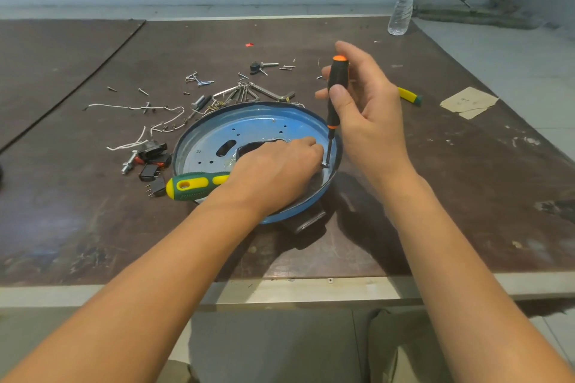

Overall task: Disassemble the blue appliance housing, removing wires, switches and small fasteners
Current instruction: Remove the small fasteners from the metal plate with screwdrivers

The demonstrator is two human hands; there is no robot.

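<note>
Reading left to right: loose white wires (137,109) and black switches (152,165) lie on the table (435,196). A green-yellow screwdriver (193,185) crosses the rim of the blue housing (205,137), mid-table. My left hand (277,171) curls inside it; I cannot tell what it grips. My right hand (367,109) pinches the upright black-orange screwdriver (337,84), whose tip stands in the housing's right side.

The housing (258,123) sits mid-worktop (435,196). Screws (199,79) and hex keys (267,92) lie behind it, wires (137,109) and switches (152,162) to its left, a bottle (404,0) at the far right corner.
</note>
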